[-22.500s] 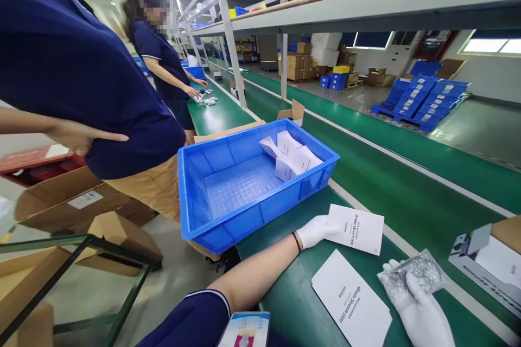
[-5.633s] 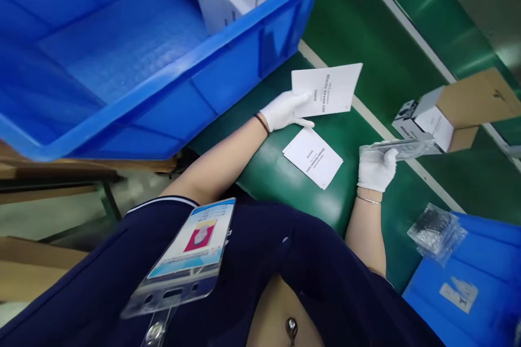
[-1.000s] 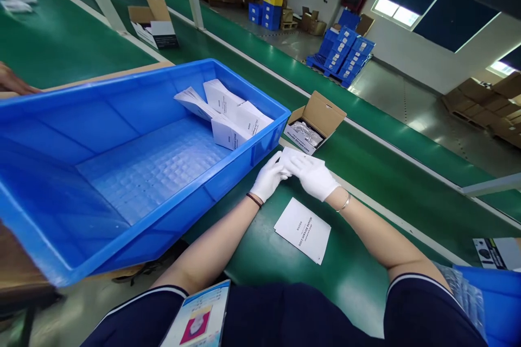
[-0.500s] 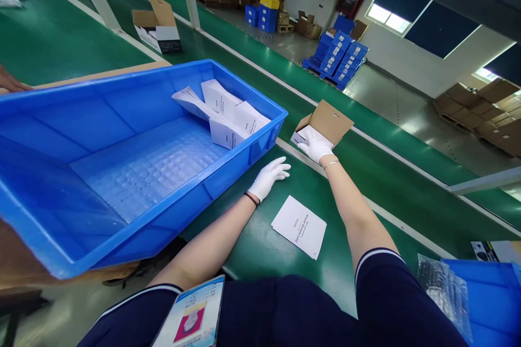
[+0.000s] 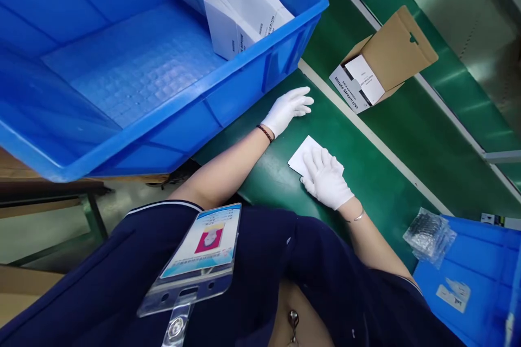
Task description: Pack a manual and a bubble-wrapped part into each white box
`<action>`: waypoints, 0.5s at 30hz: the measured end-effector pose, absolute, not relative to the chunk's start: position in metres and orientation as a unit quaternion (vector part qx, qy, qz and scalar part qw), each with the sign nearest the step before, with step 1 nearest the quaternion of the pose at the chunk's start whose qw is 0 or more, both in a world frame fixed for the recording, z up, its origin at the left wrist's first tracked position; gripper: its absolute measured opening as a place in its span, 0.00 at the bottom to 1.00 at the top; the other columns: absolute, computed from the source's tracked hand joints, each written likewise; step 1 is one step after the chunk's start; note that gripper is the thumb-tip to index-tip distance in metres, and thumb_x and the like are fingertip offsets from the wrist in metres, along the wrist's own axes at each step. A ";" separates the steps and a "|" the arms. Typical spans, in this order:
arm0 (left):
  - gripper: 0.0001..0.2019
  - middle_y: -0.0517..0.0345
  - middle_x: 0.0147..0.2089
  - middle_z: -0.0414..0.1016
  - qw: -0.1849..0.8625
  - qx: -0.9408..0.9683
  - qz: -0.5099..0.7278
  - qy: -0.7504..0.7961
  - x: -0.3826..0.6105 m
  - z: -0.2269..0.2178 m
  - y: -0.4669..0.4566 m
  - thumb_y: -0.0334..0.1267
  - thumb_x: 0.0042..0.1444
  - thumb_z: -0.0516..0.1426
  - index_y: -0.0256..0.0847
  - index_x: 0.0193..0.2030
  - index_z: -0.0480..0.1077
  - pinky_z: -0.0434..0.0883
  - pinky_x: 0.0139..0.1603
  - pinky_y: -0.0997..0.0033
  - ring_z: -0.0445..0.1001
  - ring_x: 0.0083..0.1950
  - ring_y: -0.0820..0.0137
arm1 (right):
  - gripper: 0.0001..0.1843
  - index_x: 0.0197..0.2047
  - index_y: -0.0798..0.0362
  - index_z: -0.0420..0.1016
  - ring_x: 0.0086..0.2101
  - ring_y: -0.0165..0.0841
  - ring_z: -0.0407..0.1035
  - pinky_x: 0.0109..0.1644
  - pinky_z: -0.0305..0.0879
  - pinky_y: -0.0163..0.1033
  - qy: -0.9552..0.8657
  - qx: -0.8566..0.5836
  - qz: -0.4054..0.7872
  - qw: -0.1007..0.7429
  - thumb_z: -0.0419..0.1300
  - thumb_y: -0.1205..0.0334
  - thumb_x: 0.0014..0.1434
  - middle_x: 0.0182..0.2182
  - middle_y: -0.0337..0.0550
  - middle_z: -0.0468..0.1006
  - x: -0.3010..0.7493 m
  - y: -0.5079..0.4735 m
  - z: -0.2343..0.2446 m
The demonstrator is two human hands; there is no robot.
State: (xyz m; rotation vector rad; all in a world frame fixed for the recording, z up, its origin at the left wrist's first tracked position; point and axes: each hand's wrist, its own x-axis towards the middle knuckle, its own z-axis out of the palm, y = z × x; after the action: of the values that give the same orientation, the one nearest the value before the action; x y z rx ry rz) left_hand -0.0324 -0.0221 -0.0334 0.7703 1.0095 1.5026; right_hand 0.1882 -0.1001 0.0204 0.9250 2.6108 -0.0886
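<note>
My right hand (image 5: 324,178), in a white glove, lies over white printed booklets (image 5: 303,153) on the green table. Its fingers are stretched out flat on the top one, covering most of the print. My left hand (image 5: 286,109), also gloved, rests open on the table beside the blue bin, holding nothing. Beyond both hands stands an open carton (image 5: 353,87) marked "Minute Stream 1000", its brown lid flap raised. A white booklet (image 5: 364,79) lies on top inside it.
On the left, a large blue bin (image 5: 171,154) holds several stacks of white booklets (image 5: 232,27) at its far end. Another blue bin (image 5: 480,249) stands at lower right, with clear plastic bags (image 5: 430,234) at its edge. A green belt (image 5: 443,130) runs behind a pale rail.
My right hand has left the carton and come back onto the booklets on the table. A booklet now shows inside the carton. My left hand stays beside the bin; the view has tilted down.
</note>
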 end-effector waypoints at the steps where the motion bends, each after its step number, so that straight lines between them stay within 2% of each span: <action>1: 0.22 0.46 0.55 0.77 0.556 0.327 0.636 0.423 -0.033 -0.033 -0.023 0.41 0.63 0.57 0.39 0.63 0.68 0.73 0.53 0.65 0.79 0.47 0.67 | 0.34 0.72 0.59 0.58 0.69 0.64 0.47 0.66 0.51 0.71 0.928 0.325 -0.046 0.175 0.53 0.51 0.68 0.71 0.64 0.56 0.190 -0.094 0.020; 6: 0.22 0.46 0.54 0.77 0.578 0.340 0.623 0.403 -0.033 -0.029 -0.026 0.42 0.62 0.58 0.37 0.61 0.69 0.73 0.51 0.66 0.79 0.45 0.68 | 0.28 0.71 0.51 0.61 0.70 0.51 0.50 0.68 0.54 0.67 0.923 0.330 -0.149 0.132 0.42 0.54 0.73 0.70 0.52 0.61 0.197 -0.072 0.029; 10: 0.21 0.46 0.50 0.79 0.596 0.351 0.598 0.404 -0.031 -0.025 -0.029 0.43 0.62 0.59 0.35 0.58 0.71 0.73 0.47 0.68 0.79 0.42 0.69 | 0.27 0.70 0.48 0.64 0.71 0.49 0.47 0.72 0.45 0.66 0.904 0.358 -0.206 0.109 0.47 0.49 0.73 0.70 0.46 0.60 0.199 -0.073 0.031; 12: 0.21 0.46 0.49 0.80 0.598 0.356 0.594 0.404 -0.031 -0.024 -0.030 0.43 0.61 0.60 0.34 0.57 0.71 0.73 0.45 0.70 0.79 0.41 0.70 | 0.26 0.70 0.46 0.64 0.71 0.48 0.47 0.73 0.42 0.66 0.898 0.366 -0.222 0.098 0.48 0.51 0.72 0.70 0.43 0.61 0.199 -0.073 0.031; 13: 0.20 0.46 0.48 0.80 0.596 0.356 0.596 0.404 -0.031 -0.024 -0.029 0.44 0.61 0.60 0.34 0.56 0.72 0.73 0.43 0.71 0.79 0.40 0.70 | 0.25 0.70 0.43 0.63 0.70 0.47 0.49 0.73 0.43 0.65 0.897 0.370 -0.227 0.087 0.47 0.54 0.73 0.69 0.40 0.63 0.199 -0.073 0.031; 15: 0.21 0.46 0.44 0.81 0.597 0.350 0.595 0.409 -0.030 -0.022 -0.029 0.49 0.62 0.59 0.32 0.52 0.74 0.72 0.38 0.74 0.79 0.36 0.71 | 0.26 0.71 0.39 0.61 0.67 0.43 0.59 0.71 0.52 0.60 0.885 0.401 -0.228 0.057 0.43 0.60 0.73 0.66 0.36 0.67 0.199 -0.070 0.032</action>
State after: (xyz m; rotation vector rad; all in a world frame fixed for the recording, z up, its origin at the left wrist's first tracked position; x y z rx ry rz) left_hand -0.0304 -0.0287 -0.0223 0.8118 0.9500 1.3813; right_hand 0.1988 -0.0697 0.0324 1.2159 2.6849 -0.6904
